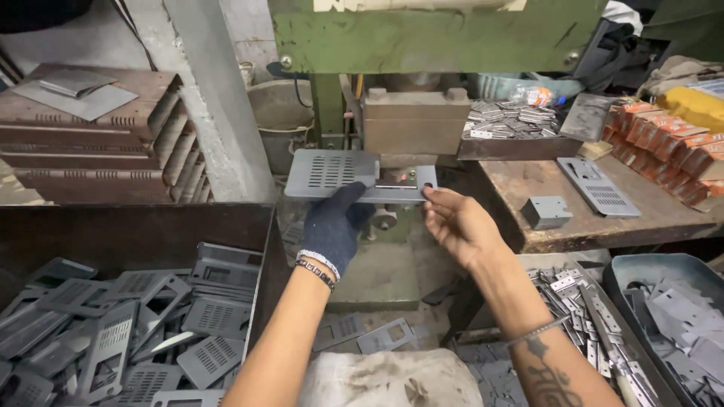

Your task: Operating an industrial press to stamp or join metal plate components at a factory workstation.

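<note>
- The gloved left hand gripped the slotted metal plate under the green press.
- The bare right hand pinched its right end.
- Seating the plate squarely seemed the step underway; that called for steady alignment.

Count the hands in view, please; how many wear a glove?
2 hands, 1 gloved. The left hand, in a dark glove, holds the slotted plate from below; the bare right hand pinches its right end.
</note>
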